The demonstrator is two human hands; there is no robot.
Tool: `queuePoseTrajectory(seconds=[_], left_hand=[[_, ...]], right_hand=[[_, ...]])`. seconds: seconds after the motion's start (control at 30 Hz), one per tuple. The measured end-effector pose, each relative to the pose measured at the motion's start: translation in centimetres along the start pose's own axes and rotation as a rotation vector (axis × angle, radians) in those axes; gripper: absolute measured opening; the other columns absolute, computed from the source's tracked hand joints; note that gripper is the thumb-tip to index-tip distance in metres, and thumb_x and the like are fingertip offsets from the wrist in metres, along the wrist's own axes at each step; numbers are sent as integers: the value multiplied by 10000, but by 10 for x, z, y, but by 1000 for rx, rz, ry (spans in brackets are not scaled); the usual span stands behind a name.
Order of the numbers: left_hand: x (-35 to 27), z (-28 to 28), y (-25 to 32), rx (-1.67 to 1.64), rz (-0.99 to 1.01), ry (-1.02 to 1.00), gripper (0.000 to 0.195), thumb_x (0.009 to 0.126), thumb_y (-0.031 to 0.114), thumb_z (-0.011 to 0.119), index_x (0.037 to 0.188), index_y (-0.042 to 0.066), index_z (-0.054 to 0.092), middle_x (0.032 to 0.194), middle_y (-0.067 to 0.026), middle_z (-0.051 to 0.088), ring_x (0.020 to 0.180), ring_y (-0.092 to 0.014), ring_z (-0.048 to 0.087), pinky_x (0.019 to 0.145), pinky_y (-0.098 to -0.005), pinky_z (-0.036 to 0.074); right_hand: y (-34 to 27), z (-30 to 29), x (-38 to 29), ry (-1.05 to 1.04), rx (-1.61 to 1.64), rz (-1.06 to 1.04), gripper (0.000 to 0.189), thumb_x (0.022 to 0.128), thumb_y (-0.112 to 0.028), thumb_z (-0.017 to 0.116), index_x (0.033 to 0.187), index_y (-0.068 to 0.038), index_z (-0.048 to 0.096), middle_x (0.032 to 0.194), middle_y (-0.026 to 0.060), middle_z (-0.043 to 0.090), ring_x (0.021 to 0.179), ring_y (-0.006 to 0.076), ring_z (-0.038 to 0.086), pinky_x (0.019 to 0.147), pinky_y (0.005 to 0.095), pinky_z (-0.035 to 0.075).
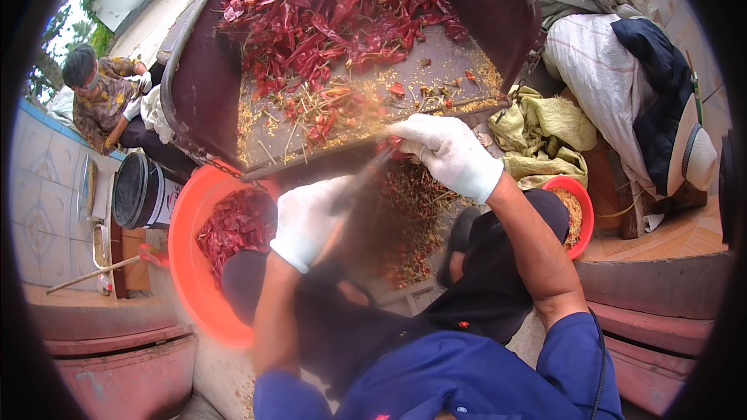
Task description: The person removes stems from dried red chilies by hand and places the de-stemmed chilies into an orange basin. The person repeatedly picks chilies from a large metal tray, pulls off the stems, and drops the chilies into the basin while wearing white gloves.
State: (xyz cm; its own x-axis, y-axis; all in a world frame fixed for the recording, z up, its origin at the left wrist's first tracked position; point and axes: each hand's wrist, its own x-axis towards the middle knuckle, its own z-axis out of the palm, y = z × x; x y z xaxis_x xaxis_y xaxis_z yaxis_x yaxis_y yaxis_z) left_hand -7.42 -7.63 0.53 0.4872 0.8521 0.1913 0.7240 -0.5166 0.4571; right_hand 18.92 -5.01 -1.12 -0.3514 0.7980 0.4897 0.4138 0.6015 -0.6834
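My left hand (309, 216), in a white knit glove, grips a bladed metal tool (370, 178) that points up to the right. A smear hides whether it is a knife or shears. My right hand (446, 149), gloved too, pinches a red dried chili (392, 144) at the tool's tip. Just beyond both hands is a large dark tub (195, 87), lying open towards me. Inside it are a heap of dried red chilies (332, 11), loose seeds and cut stems (309, 108). Below the hands, stems and chili scraps (417, 216) cover the ground between my legs.
An orange basin (192, 297) holding chilies stands by my left knee. A small red bowl (588, 210) of seeds is at my right knee. Yellow woven sacks (548, 122), a straw hat (694, 157) and a black bucket (133, 189) lie around. Another gloved person (114, 93) sits at left.
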Motion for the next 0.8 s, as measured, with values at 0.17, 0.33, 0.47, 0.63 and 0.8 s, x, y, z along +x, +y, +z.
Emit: queuePoseTrajectory(seconds=[0.17, 0.33, 0.47, 0.63, 0.8], left_hand=[[-2, 16, -2, -103, 44, 163, 232, 877, 59, 749, 1107, 24, 750, 839, -123, 748, 753, -161, 736, 720, -283, 563], [2, 17, 22, -731, -181, 255, 148, 937, 50, 695, 1035, -60, 705, 714, -48, 658, 587, -94, 590, 555, -243, 468], [14, -11, 6, -1133, -141, 568, 338, 997, 122, 634, 1245, -98, 571, 607, -17, 513, 494, -92, 463, 498, -245, 396], [18, -8, 30, -830, -330, 416, 266, 956, 112, 701, 1133, -85, 688, 705, -3, 623, 563, -58, 526, 536, -213, 398], [40, -6, 39, -380, -8, 393, 208, 925, 35, 729, 1117, -45, 729, 783, -44, 711, 656, -33, 557, 602, -210, 463]], right_hand=[[-26, 7, 4, 9, 695, 534, 258, 1027, -61, 575, 1261, -32, 679, 975, -11, 709, 800, 76, 659, 674, 244, 542], [-27, 22, 4, 133, 1176, 660, 271, 1049, -201, 616, 1271, -54, 666, 1015, 4, 704, 736, 68, 603, 624, 226, 489], [-27, 15, 5, 157, 1086, 642, 318, 1040, -206, 633, 1322, -59, 642, 1090, 9, 710, 756, 72, 627, 632, 218, 499], [-36, 9, 10, 104, 698, 595, 284, 1038, -178, 607, 1282, -50, 673, 983, 20, 727, 728, 86, 667, 610, 236, 519], [-44, 7, 9, 49, 597, 554, 251, 1006, -167, 654, 1221, -48, 709, 918, 33, 737, 697, 76, 641, 618, 251, 525]])
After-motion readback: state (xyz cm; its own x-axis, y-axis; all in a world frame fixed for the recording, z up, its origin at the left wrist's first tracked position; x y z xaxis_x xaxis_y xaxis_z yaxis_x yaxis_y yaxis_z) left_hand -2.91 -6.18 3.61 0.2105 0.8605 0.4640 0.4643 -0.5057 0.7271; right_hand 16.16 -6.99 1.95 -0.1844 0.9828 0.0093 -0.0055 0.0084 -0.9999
